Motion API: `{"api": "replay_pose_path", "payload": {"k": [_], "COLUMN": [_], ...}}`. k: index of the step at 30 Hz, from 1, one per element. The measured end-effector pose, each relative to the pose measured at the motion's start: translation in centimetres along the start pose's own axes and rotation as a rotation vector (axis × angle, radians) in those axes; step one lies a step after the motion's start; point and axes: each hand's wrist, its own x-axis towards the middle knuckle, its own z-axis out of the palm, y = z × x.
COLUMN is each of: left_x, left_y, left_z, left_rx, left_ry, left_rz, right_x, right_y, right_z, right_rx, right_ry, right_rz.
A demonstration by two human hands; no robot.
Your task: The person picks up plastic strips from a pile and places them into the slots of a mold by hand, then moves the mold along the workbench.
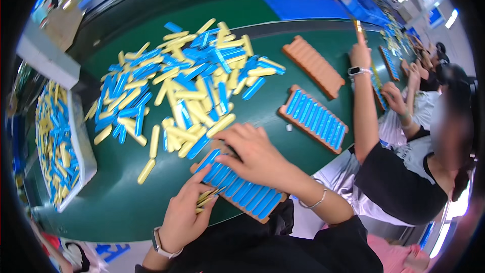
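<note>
A brown slotted tray (264, 219) lies tilted on the table before me, its grooves filled with blue strips (237, 187). My left hand (188, 211) is closed around several thin yellow-edged strips (204, 200), its forefinger reaching to the strip near the tray's left end. My right hand (252, 154) bends over the tray's far left corner, thumb low against the blue strips. What its fingertips grip there is hidden. Just beyond lies a big loose heap of yellow and blue strips (194, 83), with some strips almost touching the tray.
A white bin (83, 141) full of strips stands at the left edge. To the right lie another filled tray (316, 120) and a tray (314, 65) showing bare brown grooves. A co-worker's arm (365, 106) reaches over the green table (136, 207) at my right.
</note>
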Motion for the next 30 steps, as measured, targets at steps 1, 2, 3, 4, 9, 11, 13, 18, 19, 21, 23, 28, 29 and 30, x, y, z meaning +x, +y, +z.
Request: {"api": "replay_pose_path", "payload": {"k": [1, 2, 3, 4, 9, 11, 13, 18, 19, 21, 23, 28, 29, 30], "left_x": [0.1, 0.2, -0.6, -0.9, -2.0, -0.5, -0.4, -0.7, -0.8, -0.8, -1.5, -0.9, -0.8, -0.9], "left_y": [-0.7, -1.5, -0.9, -1.1, -2.2, 0.7, 1.0, 0.9, 0.8, 1.4, 1.4, 0.7, 0.8, 0.4], "left_z": [-0.3, -0.6, 1.1, 1.5, -1.8, -1.1, -0.4, 0.2, 0.2, 0.2, 0.3, -0.1, -0.3, -0.2], "left_rx": [-0.022, -0.048, -0.196, -0.32, -0.796, -0.934, -0.991, -1.031, -1.06, -1.062, -1.063, -1.038, -1.037, -1.058], "left_ry": [0.052, 0.099, 0.196, 0.259, 0.491, 0.585, 0.522, 0.322, 0.28, 0.278, 0.305, 0.196, 0.188, 0.178], "left_rz": [0.006, 0.014, -0.035, -0.055, -0.1, -0.24, -0.267, -0.277, -0.292, -0.309, -0.332, -0.334, -0.348, -0.351], "right_x": [0.1, 0.0, -1.7, -2.8, -5.9, -6.8, -7.7, -10.9, -11.1, -11.2, -11.3, -10.3, -9.4, -8.6], "right_y": [-0.4, -0.7, -0.7, -1.6, -6.0, -5.8, -5.1, -1.9, -1.4, 0.2, 1.9, 2.9, 3.1, 3.2], "right_z": [0.4, 0.7, -0.6, -1.5, 0.4, 1.5, 1.8, -1.1, -1.7, -3.1, -4.6, -6.8, -7.3, -8.3], "right_rx": [0.007, 0.009, -0.029, -0.06, -0.203, -0.208, -0.165, -0.276, -0.363, -0.385, -0.4, -0.626, -0.615, -0.541], "right_ry": [0.057, 0.117, 0.11, 0.111, 0.159, 0.23, 0.352, 0.412, 0.422, 0.41, 0.415, 0.353, 0.359, 0.345], "right_rz": [0.0, 0.003, 0.025, 0.056, 0.078, 0.128, 0.138, 0.272, 0.292, 0.315, 0.248, 0.193, 0.14, 0.161]}}
